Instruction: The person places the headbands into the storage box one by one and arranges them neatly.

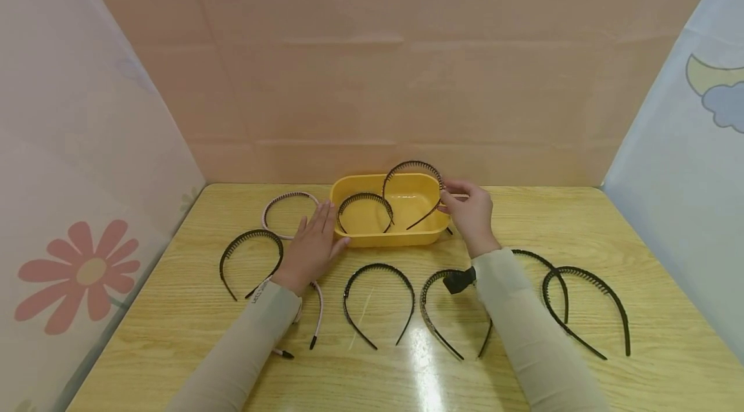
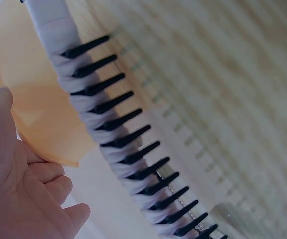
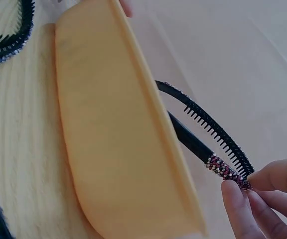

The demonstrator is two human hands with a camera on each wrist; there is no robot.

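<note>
A yellow plastic container (image 1: 383,239) stands at the back of the table. My left hand (image 1: 312,245) rests against its left end, fingers mostly straight, thumb along the front. My right hand (image 1: 472,213) pinches a black toothed headband (image 1: 414,163) on one side, holding it over the container's right part. Small multicoloured rhinestones cover this headband (image 3: 225,169) near my fingertips in the right wrist view. Inside the container, at the left, lies another black toothed headband (image 1: 365,195). A pale pink headband with black teeth (image 2: 108,129) crosses the left wrist view.
Around my left arm lie a pink headband (image 1: 290,194), a black one (image 1: 251,232) and another pink one (image 1: 320,315). Nearer the front are a black headband (image 1: 379,265), a glittery one with a black bow (image 1: 460,280), and overlapping black ones (image 1: 617,296) at right.
</note>
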